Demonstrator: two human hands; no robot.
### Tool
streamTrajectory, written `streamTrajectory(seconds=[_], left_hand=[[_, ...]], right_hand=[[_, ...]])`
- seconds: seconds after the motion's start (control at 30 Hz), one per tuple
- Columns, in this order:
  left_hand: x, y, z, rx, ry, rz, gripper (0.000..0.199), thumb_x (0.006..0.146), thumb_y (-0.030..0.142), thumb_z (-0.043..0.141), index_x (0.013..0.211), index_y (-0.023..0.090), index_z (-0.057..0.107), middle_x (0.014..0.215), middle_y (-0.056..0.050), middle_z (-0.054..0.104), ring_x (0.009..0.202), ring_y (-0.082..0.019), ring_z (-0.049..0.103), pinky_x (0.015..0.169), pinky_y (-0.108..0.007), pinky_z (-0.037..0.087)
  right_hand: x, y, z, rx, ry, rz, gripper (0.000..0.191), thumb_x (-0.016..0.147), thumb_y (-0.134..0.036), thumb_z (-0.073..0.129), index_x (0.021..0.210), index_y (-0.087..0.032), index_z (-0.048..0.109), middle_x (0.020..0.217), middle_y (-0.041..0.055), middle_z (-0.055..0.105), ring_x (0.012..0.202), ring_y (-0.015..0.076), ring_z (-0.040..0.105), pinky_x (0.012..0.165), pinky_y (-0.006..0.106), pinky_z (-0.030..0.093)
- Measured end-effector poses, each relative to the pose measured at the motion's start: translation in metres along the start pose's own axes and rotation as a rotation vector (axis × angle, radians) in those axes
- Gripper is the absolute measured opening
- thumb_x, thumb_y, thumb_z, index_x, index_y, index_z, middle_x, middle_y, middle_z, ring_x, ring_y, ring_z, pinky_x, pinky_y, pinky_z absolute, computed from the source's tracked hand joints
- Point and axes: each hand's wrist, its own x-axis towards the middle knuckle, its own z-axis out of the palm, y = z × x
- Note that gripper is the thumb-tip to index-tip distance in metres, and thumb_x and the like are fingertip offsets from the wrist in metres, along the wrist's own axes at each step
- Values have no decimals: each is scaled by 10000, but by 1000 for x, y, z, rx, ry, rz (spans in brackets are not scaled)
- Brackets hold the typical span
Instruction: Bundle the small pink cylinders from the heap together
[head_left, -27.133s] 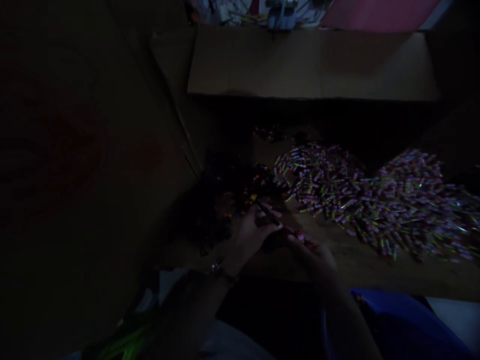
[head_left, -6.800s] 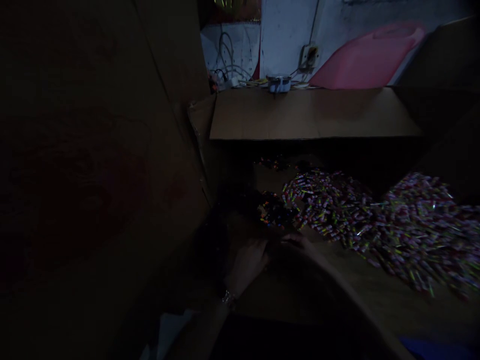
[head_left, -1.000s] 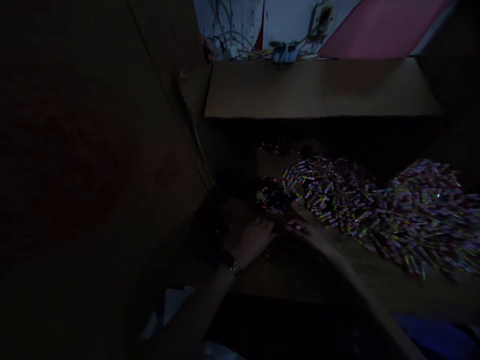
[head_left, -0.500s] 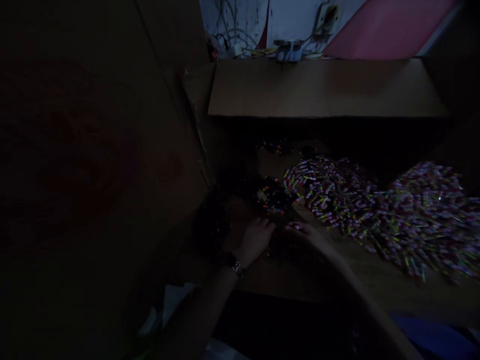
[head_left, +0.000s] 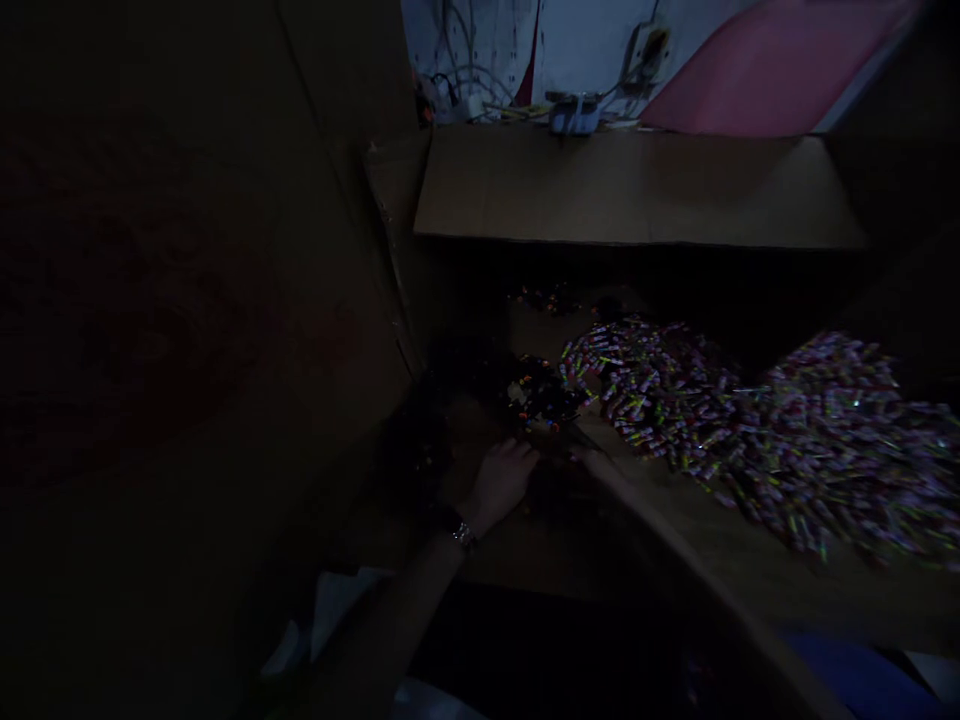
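Observation:
The scene is very dark. My left hand (head_left: 504,478), with a watch (head_left: 459,528) on its wrist, is low over the table, its fingers bent and close together. Facing it from the right is my right hand (head_left: 598,464), its fingertips drawn together in a pinch. Whatever either hand holds is too dark to make out. Just beyond them lies a heap of small black pieces with orange and pale specks (head_left: 541,392). To the right spreads a large pile of small, colourful, wrapper-like sticks (head_left: 675,385).
A cardboard flap (head_left: 600,190) crosses the back, and a dark cardboard wall (head_left: 330,300) rises at left. Behind are a small blue-grey object (head_left: 574,113), cables, a wall socket (head_left: 651,52) and a pink sheet (head_left: 780,70). Something blue (head_left: 855,675) lies at lower right.
The whole view has shifted slightly. Both hands stay close together over the same spot; a pinkish glint at my right fingertips earlier no longer shows.

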Motion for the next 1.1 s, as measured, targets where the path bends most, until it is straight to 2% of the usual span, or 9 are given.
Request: streamTrajectory(seconds=[0.17,0.33,0.43,0.53,0.63,0.77,0.83,0.93,1.1], left_hand=[[-10,17,-8,-109,38,-16,171,908,227,500,1016,210,631,1017,-31,651,992,-195,552,919,-332,401],[1,25,-32,-210,127,-97,313,965,374,367,979,216,636,982,-21,657,940,-174,577,884,-308,408],[24,7,-38,-105,171,-303,292,963,295,363,1073,210,619,1067,-50,629,968,-196,568,864,-313,418],[38,-10,-34,-35,62,-373,278,936,315,428,1140,231,598,1189,-58,574,1001,-220,570,824,-315,449],[35,-17,-28,-6,-27,-431,300,931,368,430,1055,175,624,1100,-82,597,899,-215,611,725,-299,482],[22,-19,-25,-8,-8,-531,387,882,457,506,1003,108,623,1058,-120,598,879,-229,620,716,-289,486],[21,-21,-24,-33,40,-565,509,847,552,512,1048,94,601,1057,-140,598,917,-253,610,760,-302,483],[29,-19,-20,-42,118,-649,669,814,649,472,1180,92,526,1101,-180,569,1014,-312,568,833,-364,463],[45,-9,-13,-154,124,-659,527,785,424,640,1216,153,505,1264,-187,426,1032,-307,554,872,-380,442]], right_hand=[[0,-2,-25,-77,59,-17,279,902,-313,492,981,-119,677,961,44,699,859,178,653,755,238,510],[5,-8,-39,-674,-21,71,419,857,-73,448,1224,-220,588,1199,153,613,761,216,689,658,281,519],[4,0,-37,-871,-151,-76,483,787,-1,451,1198,-198,613,1256,191,562,763,240,688,626,299,531],[-3,20,-34,-951,-93,-354,562,752,29,447,1238,-222,579,1299,137,542,1081,281,589,828,350,519],[-12,43,-32,-899,17,-439,608,722,54,418,1229,-243,574,1297,83,552,1157,242,533,923,351,478],[-19,51,-32,-817,37,-270,431,807,-19,380,1121,-195,617,1172,118,609,867,215,651,637,290,537],[-17,44,-29,-731,112,-168,322,880,-127,367,1084,-175,612,1126,141,607,756,211,653,556,289,512],[-6,26,-18,-453,268,-142,284,923,-267,347,1032,-172,591,1059,144,612,849,236,636,666,325,516],[12,-3,-2,117,296,-97,310,888,-435,401,944,-192,585,886,91,662,799,225,616,739,342,490]])
